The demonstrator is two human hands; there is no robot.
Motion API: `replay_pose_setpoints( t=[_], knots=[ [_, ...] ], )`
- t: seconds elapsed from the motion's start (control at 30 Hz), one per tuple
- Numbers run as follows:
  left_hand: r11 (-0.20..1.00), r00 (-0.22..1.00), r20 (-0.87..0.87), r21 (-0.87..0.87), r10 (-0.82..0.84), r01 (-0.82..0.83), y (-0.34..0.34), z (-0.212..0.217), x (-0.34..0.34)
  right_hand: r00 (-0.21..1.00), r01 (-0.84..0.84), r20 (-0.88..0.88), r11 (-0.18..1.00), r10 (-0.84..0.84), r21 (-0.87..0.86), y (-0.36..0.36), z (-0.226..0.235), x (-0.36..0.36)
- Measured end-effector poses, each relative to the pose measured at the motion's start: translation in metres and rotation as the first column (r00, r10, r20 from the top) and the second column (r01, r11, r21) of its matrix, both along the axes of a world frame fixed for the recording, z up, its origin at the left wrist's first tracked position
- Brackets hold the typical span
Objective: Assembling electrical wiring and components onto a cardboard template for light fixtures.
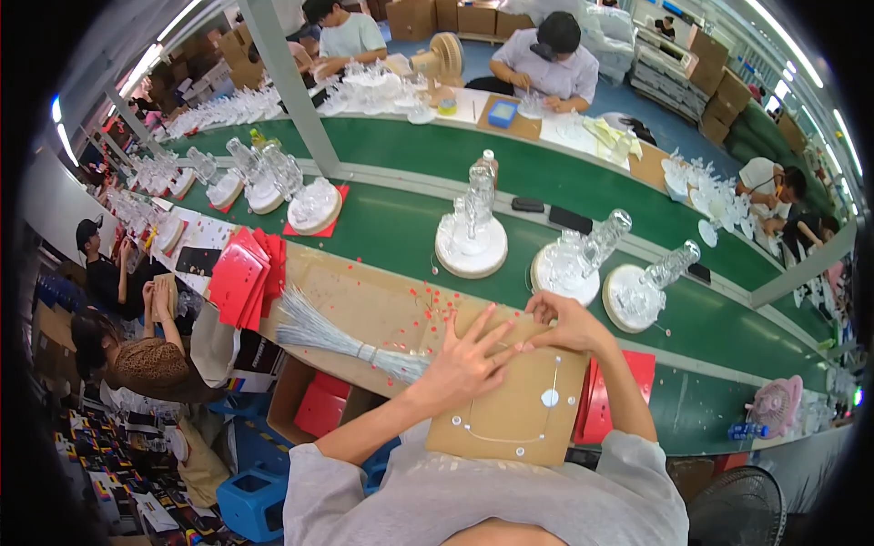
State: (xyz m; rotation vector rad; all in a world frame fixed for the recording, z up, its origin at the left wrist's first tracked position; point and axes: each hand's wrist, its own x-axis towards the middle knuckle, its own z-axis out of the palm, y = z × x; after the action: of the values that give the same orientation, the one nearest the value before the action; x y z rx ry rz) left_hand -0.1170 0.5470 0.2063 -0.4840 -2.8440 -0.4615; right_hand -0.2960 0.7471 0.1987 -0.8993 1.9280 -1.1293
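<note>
A brown cardboard panel (pixel 496 414) leans against my front at the bench edge, with a thin pale cord looped across its face and several small white round spots on it. My left hand (pixel 464 359) lies on the panel's upper left part, fingers spread. At its top edge my right hand (pixel 566 326) bends its fingers over the rim, thumb on the face close to my left fingertips. Anything small between the two hands is too fine to make out. A bundle of silvery wire ties (pixel 341 341) lies left of my left hand.
Clear figures on round white bases (pixel 471 246) stand on the green conveyor (pixel 382 218). Red cards (pixel 241 273) lie left, more red cards (pixel 628 387) right of the panel. Phones (pixel 570 219) rest beyond. A pink fan (pixel 774 407) stands far right. Several people work around.
</note>
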Motion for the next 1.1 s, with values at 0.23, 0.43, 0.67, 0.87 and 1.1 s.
replay_pose_setpoints(
  t=[0.23,0.43,0.67,0.87,1.1],
  knots=[
    [0.983,0.998,0.054,0.18,0.037,-0.047,-0.008,-0.003,-0.014,0.925,0.377,0.032,0.903,-0.378,-0.205,0.074,-0.111,0.009],
    [0.627,0.998,0.064,0.778,-0.015,-0.041,0.002,-0.01,-0.061,0.775,0.594,-0.224,0.802,-0.591,-0.06,0.175,-0.238,0.1],
    [0.424,0.926,0.376,0.843,-0.022,-0.332,0.009,-0.095,-0.208,0.533,0.839,-0.127,0.541,-0.837,-0.047,0.249,-0.188,0.122],
    [0.748,0.995,0.01,0.66,-0.098,0.067,0.117,-0.137,-0.341,0.288,0.956,-0.073,0.291,-0.955,-0.042,0.274,-0.113,0.136],
    [0.505,0.993,-0.115,0.856,-0.025,0.112,0.081,-0.141,-0.325,0.011,0.991,0.013,0.01,-1.0,-0.13,0.264,-0.026,0.104]
  ],
)
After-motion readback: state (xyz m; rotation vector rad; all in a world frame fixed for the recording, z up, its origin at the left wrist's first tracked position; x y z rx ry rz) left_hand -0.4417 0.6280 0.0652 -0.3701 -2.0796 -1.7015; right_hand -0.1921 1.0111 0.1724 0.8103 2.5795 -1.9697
